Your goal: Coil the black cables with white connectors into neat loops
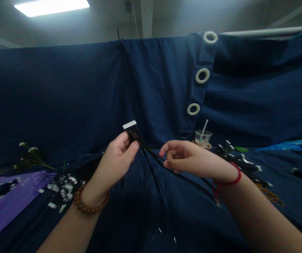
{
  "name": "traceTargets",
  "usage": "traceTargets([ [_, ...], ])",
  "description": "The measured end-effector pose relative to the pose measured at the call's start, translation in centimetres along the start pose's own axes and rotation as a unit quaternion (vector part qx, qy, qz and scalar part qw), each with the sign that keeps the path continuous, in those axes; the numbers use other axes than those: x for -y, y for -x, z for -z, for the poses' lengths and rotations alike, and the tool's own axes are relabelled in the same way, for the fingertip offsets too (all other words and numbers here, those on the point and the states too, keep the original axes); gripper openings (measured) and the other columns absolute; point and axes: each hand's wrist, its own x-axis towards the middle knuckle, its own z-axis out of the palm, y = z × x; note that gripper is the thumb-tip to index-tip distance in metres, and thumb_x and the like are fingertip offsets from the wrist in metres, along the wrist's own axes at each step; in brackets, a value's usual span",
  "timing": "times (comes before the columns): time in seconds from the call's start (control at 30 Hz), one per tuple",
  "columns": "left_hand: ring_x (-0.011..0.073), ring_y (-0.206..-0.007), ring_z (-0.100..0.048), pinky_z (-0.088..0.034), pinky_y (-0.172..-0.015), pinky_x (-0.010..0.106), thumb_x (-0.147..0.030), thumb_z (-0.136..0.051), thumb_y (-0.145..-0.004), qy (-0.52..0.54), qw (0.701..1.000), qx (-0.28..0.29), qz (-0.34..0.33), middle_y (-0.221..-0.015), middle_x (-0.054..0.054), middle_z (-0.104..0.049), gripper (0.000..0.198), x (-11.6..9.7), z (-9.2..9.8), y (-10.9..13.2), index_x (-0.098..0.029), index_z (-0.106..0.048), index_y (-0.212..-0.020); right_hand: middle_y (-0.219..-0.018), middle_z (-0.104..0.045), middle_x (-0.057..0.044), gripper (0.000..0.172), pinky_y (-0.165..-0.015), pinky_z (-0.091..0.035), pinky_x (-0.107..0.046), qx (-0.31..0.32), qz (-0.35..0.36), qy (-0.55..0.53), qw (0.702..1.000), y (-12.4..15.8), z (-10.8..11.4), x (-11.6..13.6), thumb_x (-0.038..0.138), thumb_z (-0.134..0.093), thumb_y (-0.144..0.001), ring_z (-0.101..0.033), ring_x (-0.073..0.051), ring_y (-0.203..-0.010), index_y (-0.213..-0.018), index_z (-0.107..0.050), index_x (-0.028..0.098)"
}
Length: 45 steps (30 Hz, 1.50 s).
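Note:
My left hand (116, 160) is raised above the dark blue cloth and pinches a small white connector (130, 125) between thumb and fingers. A bundle of thin black wires (151, 158) runs down from the connector toward my lap. My right hand (185, 158), with a red string at its wrist, is curled beside the wires, its fingertips pinching one or more of the strands just right of the left hand. A brown bead bracelet sits on my left wrist.
A dark blue curtain (87, 98) with white eyelets hangs behind. A plastic cup with a straw (203, 137) stands at centre right. Loose white connectors (61, 186) lie at left beside purple sheeting (11, 200). More wired connectors (240, 161) lie at right.

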Motion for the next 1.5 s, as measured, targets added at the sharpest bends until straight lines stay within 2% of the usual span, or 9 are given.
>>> traceTargets([
  [0.23,0.0070,-0.044,-0.035,-0.031,-0.045,0.019,-0.031,-0.048,-0.084,-0.052,0.994,0.092,0.011,-0.057,-0.006,-0.044,0.025,0.3,-0.5,0.4,-0.017,-0.053,-0.104,-0.059,-0.051,0.004,0.026,-0.041,-0.036,-0.015,-0.053,0.032,-0.096,0.993,0.5,-0.4,1.2,0.024,-0.058,-0.076,-0.049,-0.006,-0.048,-0.098,-0.046,0.014],
  [0.43,0.0133,-0.071,-0.052,-0.041,-0.062,0.022,-0.034,-0.050,-0.082,-0.058,0.992,0.115,-0.002,-0.079,0.002,-0.058,0.028,0.1,0.2,0.2,-0.016,-0.055,-0.104,-0.057,-0.050,0.005,0.021,-0.035,-0.032,-0.013,-0.211,0.062,-0.077,0.973,0.1,0.4,0.7,0.024,-0.057,-0.078,-0.047,-0.004,-0.041,-0.093,-0.047,0.013],
  [0.57,0.0093,-0.055,-0.045,-0.035,-0.049,0.019,-0.033,-0.052,-0.081,-0.040,0.992,0.115,0.034,-0.068,-0.002,-0.053,0.026,-0.2,0.6,0.2,-0.016,-0.056,-0.101,-0.068,-0.056,-0.001,0.018,-0.048,-0.045,-0.018,-0.289,0.088,-0.037,0.952,-0.2,0.6,0.2,0.023,-0.059,-0.077,-0.061,-0.012,-0.059,-0.087,-0.049,0.012],
  [0.63,0.0079,-0.052,-0.042,-0.033,-0.046,0.018,-0.030,-0.052,-0.081,-0.015,0.993,0.108,0.046,-0.065,-0.002,-0.051,0.023,-0.2,0.6,0.2,-0.016,-0.057,-0.098,-0.074,-0.058,-0.004,0.016,-0.059,-0.050,-0.023,-0.289,0.099,-0.023,0.952,-0.2,0.5,0.2,0.022,-0.059,-0.076,-0.064,-0.016,-0.070,-0.085,-0.050,0.012],
  [0.73,0.0092,-0.060,-0.050,-0.038,-0.051,0.018,-0.026,-0.055,-0.079,0.021,0.995,0.093,0.038,-0.073,0.000,-0.057,0.020,0.0,0.6,0.2,-0.017,-0.056,-0.097,-0.075,-0.059,-0.004,0.014,-0.066,-0.050,-0.026,-0.271,0.109,-0.013,0.956,-0.1,0.0,0.4,0.021,-0.058,-0.076,-0.064,-0.017,-0.074,-0.086,-0.051,0.012],
  [0.9,0.0122,-0.064,-0.055,-0.041,-0.052,0.019,-0.024,-0.058,-0.077,-0.011,0.997,0.069,0.020,-0.073,0.002,-0.060,0.018,0.3,0.5,0.0,-0.016,-0.059,-0.093,-0.074,-0.058,-0.004,0.013,-0.061,-0.048,-0.023,-0.236,0.115,-0.011,0.965,0.1,-0.7,0.9,0.022,-0.056,-0.077,-0.062,-0.015,-0.073,-0.081,-0.048,0.013],
  [1.07,0.0164,-0.077,-0.059,-0.046,-0.065,0.022,-0.024,-0.062,-0.074,-0.046,0.996,0.079,-0.001,-0.072,0.001,-0.060,0.015,0.1,0.5,0.1,-0.018,-0.061,-0.088,-0.074,-0.057,-0.002,0.013,-0.056,-0.041,-0.020,-0.229,0.129,0.042,0.964,0.0,-1.3,0.8,0.023,-0.055,-0.078,-0.054,-0.010,-0.065,-0.087,-0.051,0.014],
  [1.23,0.0160,-0.087,-0.060,-0.046,-0.078,0.023,-0.023,-0.061,-0.076,-0.023,0.993,0.113,-0.010,-0.092,0.004,-0.064,0.018,0.0,0.6,0.2,-0.017,-0.061,-0.093,-0.065,-0.051,0.003,0.021,-0.059,-0.041,-0.023,-0.213,0.128,0.092,0.964,-0.1,-1.3,0.5,0.023,-0.051,-0.082,-0.049,-0.008,-0.057,-0.101,-0.053,0.017],
  [1.5,0.0161,-0.089,-0.059,-0.045,-0.081,0.024,-0.019,-0.064,-0.073,-0.006,0.993,0.118,-0.011,-0.092,0.004,-0.065,0.020,0.1,0.8,0.1,-0.018,-0.064,-0.093,-0.069,-0.058,0.001,0.013,-0.053,-0.040,-0.020,-0.204,0.125,0.137,0.961,-0.2,-1.4,0.0,0.025,-0.049,-0.083,-0.054,-0.010,-0.060,-0.093,-0.052,0.017],
])
